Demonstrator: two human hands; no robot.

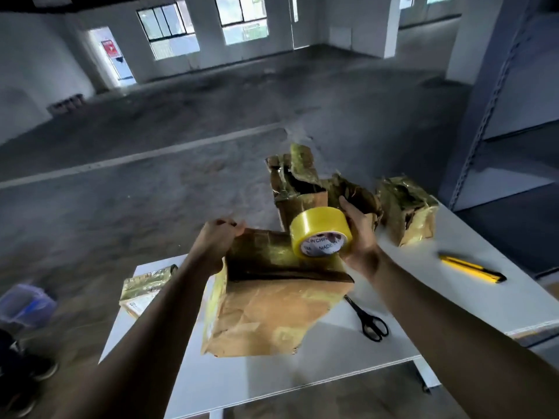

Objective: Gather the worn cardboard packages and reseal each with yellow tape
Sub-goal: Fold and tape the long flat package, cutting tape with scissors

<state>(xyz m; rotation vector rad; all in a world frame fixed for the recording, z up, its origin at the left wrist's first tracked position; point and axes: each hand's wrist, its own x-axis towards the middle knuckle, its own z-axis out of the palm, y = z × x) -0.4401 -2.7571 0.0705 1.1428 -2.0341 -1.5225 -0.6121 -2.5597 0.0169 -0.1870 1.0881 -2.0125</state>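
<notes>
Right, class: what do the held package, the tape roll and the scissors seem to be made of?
The package: brown cardboard, matt and creased, with glossy yellowish tape patches. The tape roll: shiny translucent yellow plastic film on a white printed core, likely card. The scissors: black, handles probably plastic; blades too dark to tell.

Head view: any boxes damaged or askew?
Yes. The far box is torn open with ragged flaps sticking up. The right box is crumpled and ripped on top. The near box, gripped by the left hand, is creased and askew.
</notes>
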